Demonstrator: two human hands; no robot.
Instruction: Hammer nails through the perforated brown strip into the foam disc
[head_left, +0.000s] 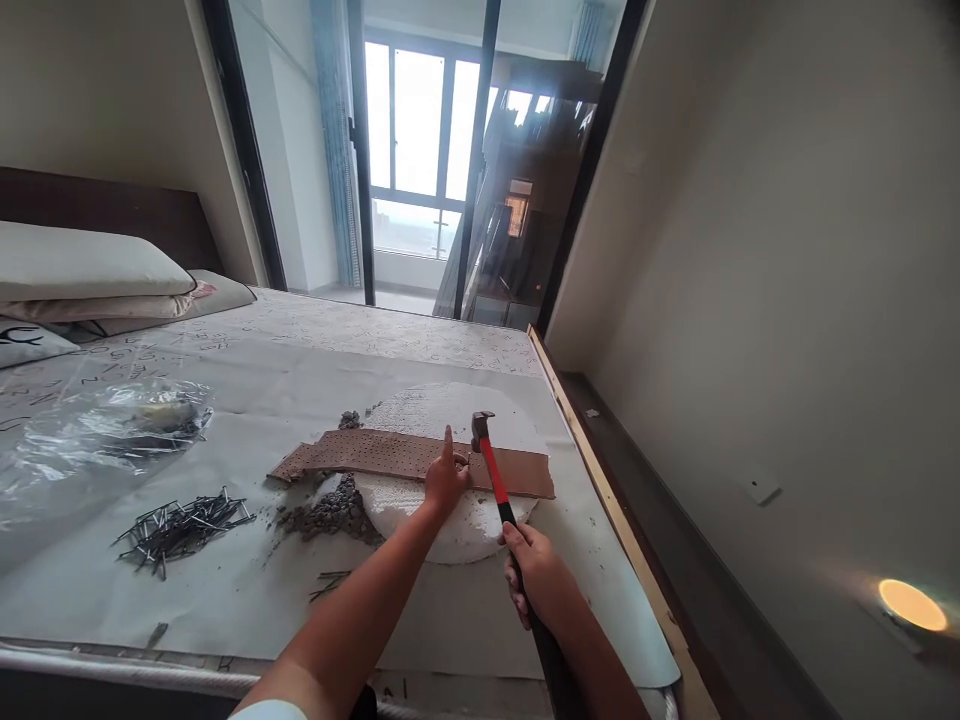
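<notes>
My right hand [534,568] is wrapped around the black lower handle of a claw hammer [493,470] with a red upper shaft. Its metal head is raised just above a long, narrow brown board [390,455] dotted with many small holes or nail marks. On the board, left of the hammer head, my left hand [445,480] pinches what looks like a nail [469,461], with one finger sticking up. Beneath the board lies a white round slab [420,535], chipped at its surface. A heap of loose nails [184,530] sits to the left.
Grey crumbled rubble [330,510] lies by the board's left end. A few nails [328,582] are near my left forearm. A clear plastic bag [112,425] rests on the sheet-covered mattress [285,620]. A wooden rail [600,490] runs along the right edge, beside the wall.
</notes>
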